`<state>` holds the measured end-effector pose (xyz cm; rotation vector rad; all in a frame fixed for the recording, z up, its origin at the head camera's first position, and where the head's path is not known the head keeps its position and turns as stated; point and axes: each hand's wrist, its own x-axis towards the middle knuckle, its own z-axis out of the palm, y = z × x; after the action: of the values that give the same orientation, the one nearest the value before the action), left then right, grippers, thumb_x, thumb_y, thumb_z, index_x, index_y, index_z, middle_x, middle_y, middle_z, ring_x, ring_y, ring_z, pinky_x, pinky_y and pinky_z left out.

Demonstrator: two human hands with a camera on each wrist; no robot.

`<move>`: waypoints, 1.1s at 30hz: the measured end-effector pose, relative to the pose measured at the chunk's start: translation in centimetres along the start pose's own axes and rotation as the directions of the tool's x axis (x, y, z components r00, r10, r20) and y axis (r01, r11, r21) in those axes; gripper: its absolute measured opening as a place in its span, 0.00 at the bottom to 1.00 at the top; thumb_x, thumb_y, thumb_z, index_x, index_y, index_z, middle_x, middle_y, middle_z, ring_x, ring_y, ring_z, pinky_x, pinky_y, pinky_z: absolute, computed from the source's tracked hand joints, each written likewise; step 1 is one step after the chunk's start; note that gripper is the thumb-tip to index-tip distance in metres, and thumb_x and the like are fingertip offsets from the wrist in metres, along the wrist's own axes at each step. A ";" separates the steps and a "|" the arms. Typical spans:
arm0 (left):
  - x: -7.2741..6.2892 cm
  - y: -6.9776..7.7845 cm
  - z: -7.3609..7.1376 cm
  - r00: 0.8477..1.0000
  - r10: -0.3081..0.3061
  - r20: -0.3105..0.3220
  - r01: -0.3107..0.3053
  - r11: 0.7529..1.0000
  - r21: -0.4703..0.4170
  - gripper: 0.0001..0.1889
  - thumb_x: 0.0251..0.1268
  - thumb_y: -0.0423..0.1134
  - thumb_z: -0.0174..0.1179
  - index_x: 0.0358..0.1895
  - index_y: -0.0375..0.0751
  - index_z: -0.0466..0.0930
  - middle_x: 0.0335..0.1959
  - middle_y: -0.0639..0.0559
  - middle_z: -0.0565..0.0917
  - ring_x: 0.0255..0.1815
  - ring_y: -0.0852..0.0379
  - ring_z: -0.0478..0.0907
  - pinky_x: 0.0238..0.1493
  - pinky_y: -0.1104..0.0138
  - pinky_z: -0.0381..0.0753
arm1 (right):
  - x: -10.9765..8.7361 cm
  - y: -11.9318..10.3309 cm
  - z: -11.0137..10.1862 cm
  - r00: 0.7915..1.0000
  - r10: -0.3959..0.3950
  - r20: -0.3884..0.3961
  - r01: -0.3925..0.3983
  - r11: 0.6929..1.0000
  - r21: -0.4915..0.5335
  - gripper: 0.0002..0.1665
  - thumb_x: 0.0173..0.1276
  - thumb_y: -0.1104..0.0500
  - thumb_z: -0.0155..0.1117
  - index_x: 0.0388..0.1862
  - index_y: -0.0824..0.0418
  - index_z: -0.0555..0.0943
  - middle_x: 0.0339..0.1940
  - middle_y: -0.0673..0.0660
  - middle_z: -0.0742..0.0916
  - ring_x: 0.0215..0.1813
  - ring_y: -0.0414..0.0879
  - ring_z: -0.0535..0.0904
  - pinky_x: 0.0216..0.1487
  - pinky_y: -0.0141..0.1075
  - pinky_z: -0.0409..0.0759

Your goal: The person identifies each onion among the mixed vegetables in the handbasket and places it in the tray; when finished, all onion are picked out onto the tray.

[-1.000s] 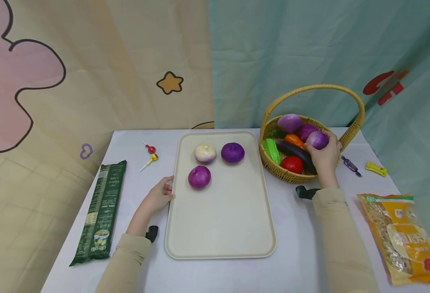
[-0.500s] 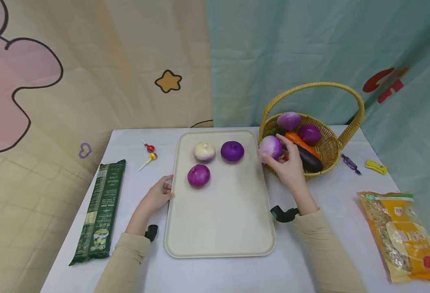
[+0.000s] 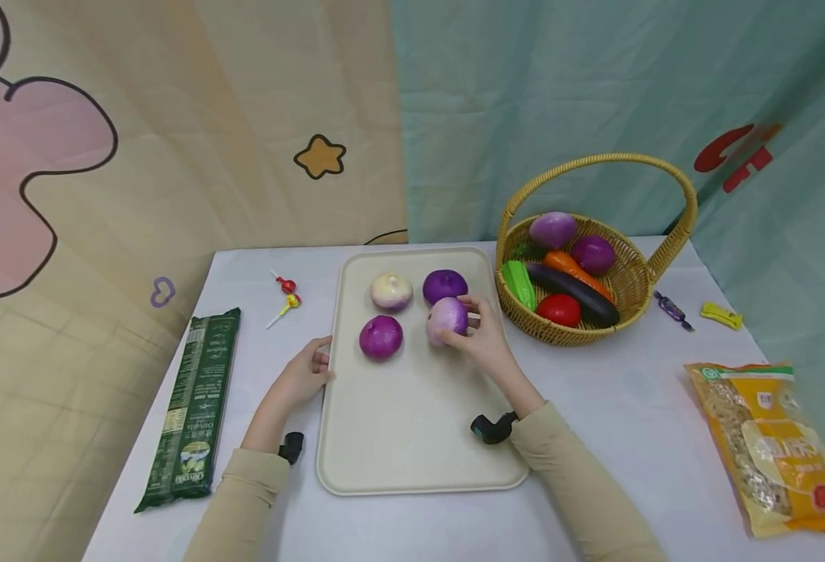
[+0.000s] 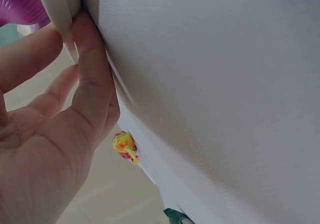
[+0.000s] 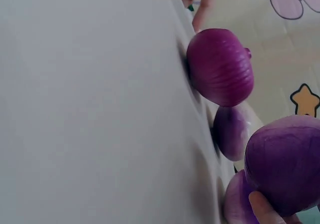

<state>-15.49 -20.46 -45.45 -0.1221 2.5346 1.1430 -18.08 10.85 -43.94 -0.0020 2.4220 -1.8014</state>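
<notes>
Right fingers (image 5: 263, 210) hold a round, pale-purple onion (image 3: 444, 321); left fingers (image 4: 91, 78) grip the cream tray (image 3: 419, 437).

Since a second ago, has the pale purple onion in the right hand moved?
Yes: in the head view, the held onion has gone left, from the wicker basket to over the beige tray.
</notes>
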 end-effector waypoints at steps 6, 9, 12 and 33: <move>0.1 0.1 0.1 1.000 -0.019 0.011 0.019 1.000 0.002 0.33 0.67 0.28 0.56 0.74 0.36 0.58 0.50 0.38 0.74 0.48 0.48 0.73 0.48 0.62 0.74 | 0.6 1.2 0.9 0.998 0.060 0.025 -0.058 0.997 -0.050 0.42 0.60 0.57 0.73 0.69 0.59 0.62 0.69 0.63 0.71 0.68 0.61 0.71 0.64 0.52 0.73; 0.0 0.2 0.0 1.000 -0.024 0.014 0.024 1.000 0.001 0.33 0.67 0.28 0.56 0.75 0.36 0.58 0.50 0.38 0.74 0.48 0.48 0.73 0.48 0.62 0.74 | 0.8 1.6 1.0 0.997 0.071 0.024 -0.070 0.996 -0.048 0.42 0.61 0.56 0.72 0.70 0.59 0.63 0.69 0.64 0.72 0.70 0.60 0.70 0.66 0.51 0.72; 0.1 0.2 0.0 1.000 -0.023 0.014 0.023 1.000 0.002 0.33 0.67 0.28 0.56 0.75 0.36 0.58 0.51 0.38 0.74 0.48 0.48 0.73 0.49 0.62 0.74 | 0.8 1.8 0.8 0.996 0.086 0.019 -0.085 0.995 -0.052 0.42 0.61 0.54 0.72 0.70 0.62 0.64 0.67 0.66 0.74 0.68 0.60 0.72 0.66 0.49 0.73; 0.3 -0.1 -0.1 0.999 -0.039 0.029 0.038 0.999 0.011 0.33 0.68 0.28 0.55 0.75 0.36 0.56 0.51 0.37 0.74 0.49 0.48 0.73 0.50 0.60 0.74 | 0.8 -4.1 -7.5 0.990 -0.064 -0.122 0.046 0.989 -0.140 0.33 0.68 0.47 0.65 0.66 0.63 0.72 0.65 0.62 0.78 0.67 0.57 0.73 0.68 0.50 0.70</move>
<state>-15.79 -20.56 -45.53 -0.1500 2.5014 1.1088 -19.87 16.75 -37.96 0.0339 2.6545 -1.7021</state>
